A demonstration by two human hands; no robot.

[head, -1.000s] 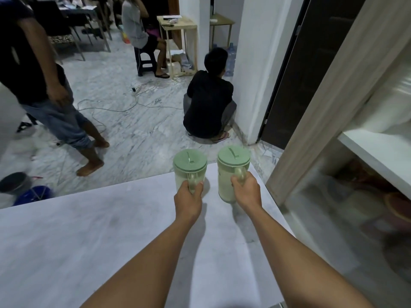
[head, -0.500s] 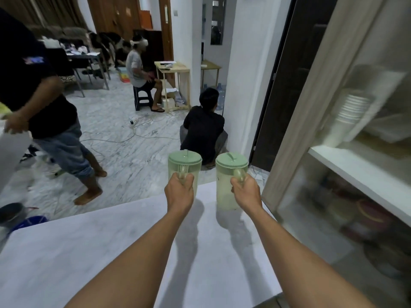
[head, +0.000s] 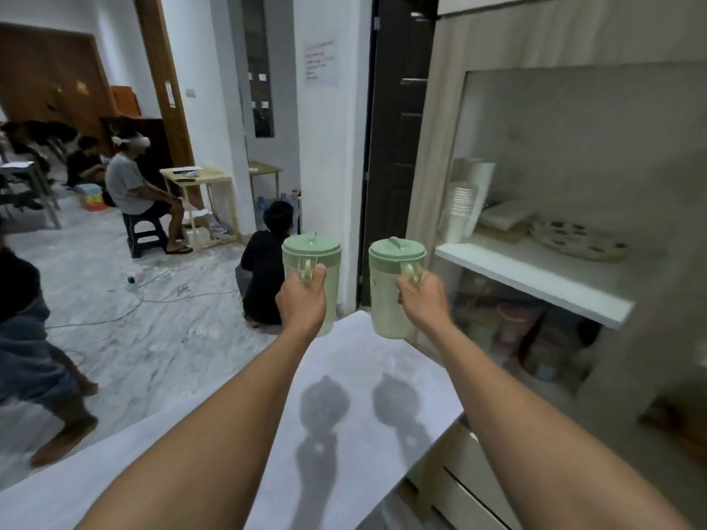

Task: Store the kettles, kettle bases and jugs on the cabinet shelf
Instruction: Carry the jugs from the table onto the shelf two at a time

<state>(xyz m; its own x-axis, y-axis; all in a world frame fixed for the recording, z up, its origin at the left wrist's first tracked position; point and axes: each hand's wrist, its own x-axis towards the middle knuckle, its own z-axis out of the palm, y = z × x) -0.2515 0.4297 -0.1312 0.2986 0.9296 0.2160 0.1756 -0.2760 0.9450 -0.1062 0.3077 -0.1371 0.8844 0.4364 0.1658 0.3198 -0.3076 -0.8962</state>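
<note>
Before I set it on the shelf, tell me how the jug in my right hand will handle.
The jug looks like stiff plastic, probably light: your right hand carries it by the handle alone. Tall and narrow, so it may tip if nudged.

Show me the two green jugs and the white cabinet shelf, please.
left jug (head: 310, 245): head view, on its lid.
right jug (head: 384, 304): head view, on its body.
white cabinet shelf (head: 528, 262): head view, on its bare top.

1 wide-angle camera on the person's head looks forward and somewhat down. The counter (head: 382, 361) is close below, the cabinet shelf (head: 535, 273) near on the right, and the floor (head: 153, 300) stretches away on the left.
</note>
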